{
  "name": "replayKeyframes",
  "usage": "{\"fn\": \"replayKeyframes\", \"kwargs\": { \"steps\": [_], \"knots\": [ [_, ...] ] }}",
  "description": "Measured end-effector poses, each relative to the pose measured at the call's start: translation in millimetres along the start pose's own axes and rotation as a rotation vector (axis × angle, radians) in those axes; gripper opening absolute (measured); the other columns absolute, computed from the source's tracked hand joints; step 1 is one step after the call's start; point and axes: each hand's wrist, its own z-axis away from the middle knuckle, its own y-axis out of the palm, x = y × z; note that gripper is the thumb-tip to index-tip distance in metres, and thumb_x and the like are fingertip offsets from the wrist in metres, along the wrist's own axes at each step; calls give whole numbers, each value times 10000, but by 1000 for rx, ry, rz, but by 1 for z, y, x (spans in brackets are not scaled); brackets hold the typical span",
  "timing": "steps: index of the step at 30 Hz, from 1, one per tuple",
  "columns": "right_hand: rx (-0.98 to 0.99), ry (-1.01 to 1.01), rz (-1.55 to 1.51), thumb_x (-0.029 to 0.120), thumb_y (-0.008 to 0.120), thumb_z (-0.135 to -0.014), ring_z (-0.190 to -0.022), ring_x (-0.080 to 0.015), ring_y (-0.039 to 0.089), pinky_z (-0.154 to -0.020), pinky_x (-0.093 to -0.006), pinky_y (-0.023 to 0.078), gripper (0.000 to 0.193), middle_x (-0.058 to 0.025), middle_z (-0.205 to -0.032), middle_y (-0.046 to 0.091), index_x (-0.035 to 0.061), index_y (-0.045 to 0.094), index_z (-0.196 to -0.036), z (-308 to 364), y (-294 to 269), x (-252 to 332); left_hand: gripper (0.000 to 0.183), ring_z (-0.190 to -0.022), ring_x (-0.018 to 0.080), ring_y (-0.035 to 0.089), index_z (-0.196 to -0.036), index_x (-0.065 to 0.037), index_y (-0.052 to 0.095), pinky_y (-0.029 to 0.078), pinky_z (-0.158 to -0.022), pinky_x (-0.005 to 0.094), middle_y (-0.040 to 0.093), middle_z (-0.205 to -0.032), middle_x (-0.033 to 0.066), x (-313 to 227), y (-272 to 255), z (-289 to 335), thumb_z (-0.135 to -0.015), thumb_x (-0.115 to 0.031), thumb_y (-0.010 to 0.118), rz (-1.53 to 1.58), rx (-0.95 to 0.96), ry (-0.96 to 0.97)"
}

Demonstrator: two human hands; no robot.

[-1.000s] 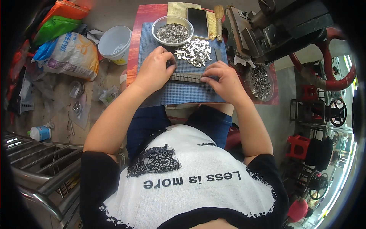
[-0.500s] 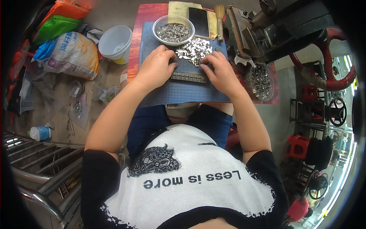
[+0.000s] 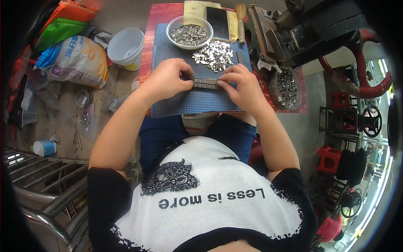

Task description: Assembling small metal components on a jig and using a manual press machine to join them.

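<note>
A dark, narrow bar with a row of slots [image 3: 205,84] lies crosswise on the blue textured mat [image 3: 210,101]. My left hand [image 3: 170,80] is closed at its left end, thumb and curled fingers against it. At the right end, my right hand [image 3: 241,86] pinches the bar between thumb and fingers. Both ends are hidden by my fingers, and any small piece in them cannot be made out. Just beyond the bar lies a loose pile of small shiny metal pieces [image 3: 214,55]. Behind the pile, a clear round bowl [image 3: 168,35] holds many slim metal pieces.
A dark phone [image 3: 217,23] rests on yellow cloth, beside a brush [image 3: 241,23]. A small flat grey strip [image 3: 240,58] lies right of the pile. Heavy machinery [image 3: 289,42] and a tub of metal parts [image 3: 287,90] are at right. A white bucket [image 3: 126,44] stands left.
My right hand has left the edge of the pile and come down to the bar's right end. My left hand has shifted slightly nearer me, against the left end. The flat grey strip is uncovered.
</note>
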Motion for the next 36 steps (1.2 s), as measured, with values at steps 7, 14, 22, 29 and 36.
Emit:
{"fn": "replayKeyframes", "kwargs": {
  "steps": [7, 14, 22, 29, 36],
  "knots": [
    [-58, 257, 55, 168, 747, -811, -885, -309, 619, -813, -397, 496, 130, -122, -856, 668, 40, 734, -832, -26, 15, -8, 199, -703, 215, 673, -914, 17, 744, 533, -708, 327, 709, -764, 143, -4, -6, 1, -745, -88, 745, 100, 14, -159],
    [-6, 208, 88, 128, 731, -811, -889, -302, 638, -804, -385, 514, 149, -131, -908, 661, 24, 715, -916, -19, 8, -14, 185, -687, 192, 661, -918, 8, 752, 521, -674, 319, 708, -762, 134, -5, -4, -3, -751, -67, 778, 62, 17, -113],
    [91, 10, -117, 74, 703, -808, -969, -310, 610, -856, -405, 501, 107, -119, -952, 647, 20, 688, -899, -5, 1, 3, 191, -719, 190, 670, -934, 6, 751, 526, -693, 319, 709, -773, 141, -3, -1, 1, -770, -90, 771, 78, -9, -100],
    [35, 72, -122, 84, 714, -806, -940, -315, 620, -840, -395, 506, 124, -124, -917, 672, 19, 705, -911, -5, 5, 3, 166, -816, 315, 683, -929, -34, 755, 536, -747, 387, 703, -887, 150, -7, 17, -22, -809, -147, 740, 5, -200, 104],
    [-216, 74, 71, 97, 721, -804, -932, -318, 608, -834, -411, 494, 137, -124, -924, 663, 51, 729, -932, -27, 20, -15, 121, -910, 352, 646, -909, -43, 725, 511, -808, 435, 653, -924, 141, -12, 41, -40, -826, -131, 717, -312, -285, 102]
  ]
}}
